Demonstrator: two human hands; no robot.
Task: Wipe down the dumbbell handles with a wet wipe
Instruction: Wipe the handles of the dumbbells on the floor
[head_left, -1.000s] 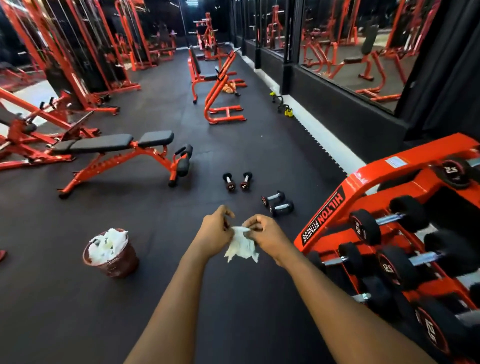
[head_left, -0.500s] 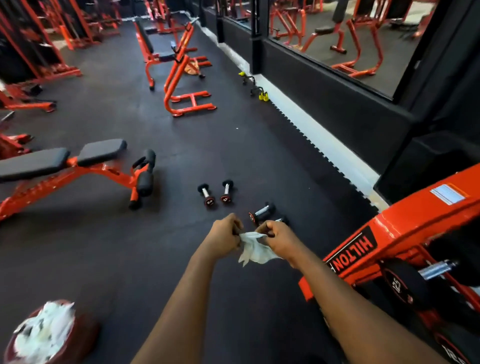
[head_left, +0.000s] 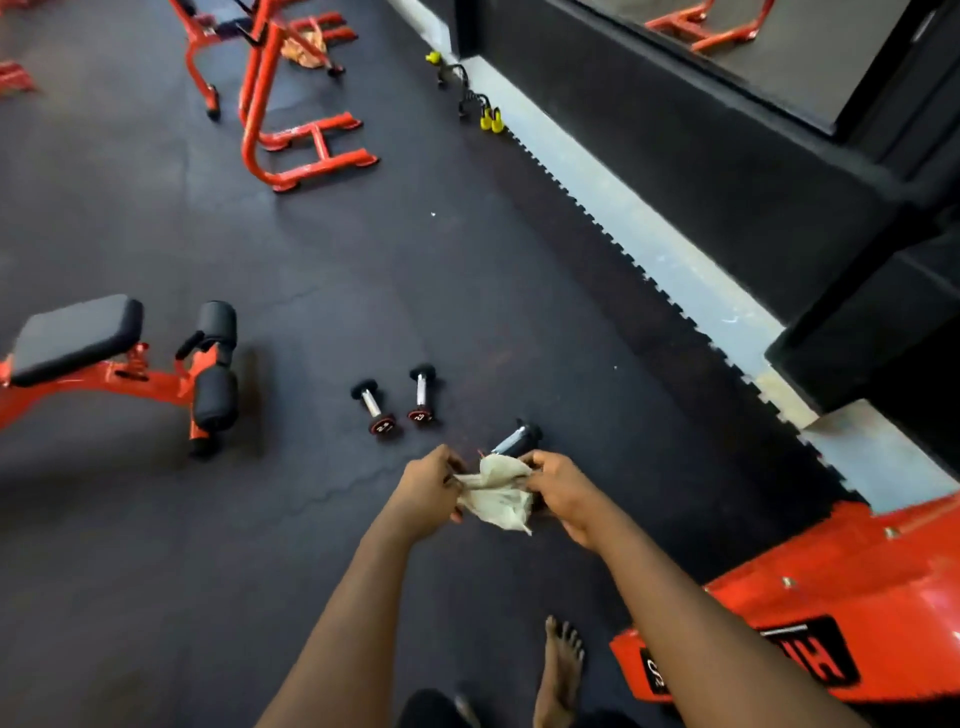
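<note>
A crumpled white wet wipe (head_left: 496, 493) hangs between my two hands in front of me. My left hand (head_left: 428, 491) pinches its left edge and my right hand (head_left: 563, 493) pinches its right edge. Two small black dumbbells with chrome handles (head_left: 373, 405) (head_left: 422, 397) lie side by side on the dark floor beyond my hands. A third dumbbell (head_left: 517, 437) lies just past the wipe, and my hands and the wipe hide its near end.
An orange dumbbell rack (head_left: 831, 587) stands at the lower right. To the left sits an orange bench (head_left: 78, 338) with black pads. Further back stands an orange frame (head_left: 291, 135). My bare foot (head_left: 561, 670) is on the floor below. Yellow-tipped push-up bars (head_left: 483, 111) lie by the wall.
The view has tilted down and moved forward toward the floor dumbbells. The waste basket has left the view. Both hands still hold the wipe, now spread a little wider.
</note>
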